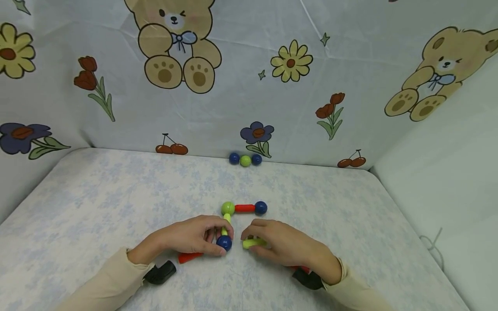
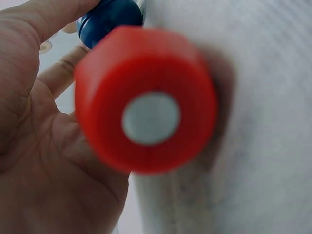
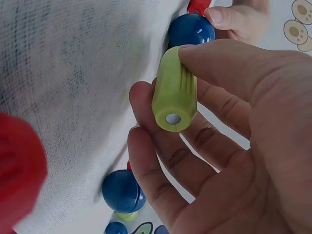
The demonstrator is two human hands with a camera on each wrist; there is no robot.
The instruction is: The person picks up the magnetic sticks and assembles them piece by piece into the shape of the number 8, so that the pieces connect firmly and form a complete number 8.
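My left hand [image 1: 198, 235] holds a blue ball [image 1: 224, 242] between thumb and fingers. A yellow-green rod [image 1: 226, 218] runs from that ball to a green ball [image 1: 228, 208], which a red rod [image 1: 244, 208] joins to another blue ball [image 1: 260, 207]. Under the left palm lies another red rod [image 2: 146, 102], its round metal end facing the left wrist camera; it seems to meet the held ball. My right hand [image 1: 285, 242] pinches a loose yellow-green rod [image 3: 175, 92] between thumb and fingers, just right of the held blue ball.
At the table's back edge, a green ball [image 1: 245, 161] sits between two blue balls [image 1: 234, 158]. Another red rod [image 3: 19, 170] lies beneath the right wrist, mostly hidden in the head view. A patterned cloth [image 1: 233, 108] rises behind the table [image 1: 155, 185].
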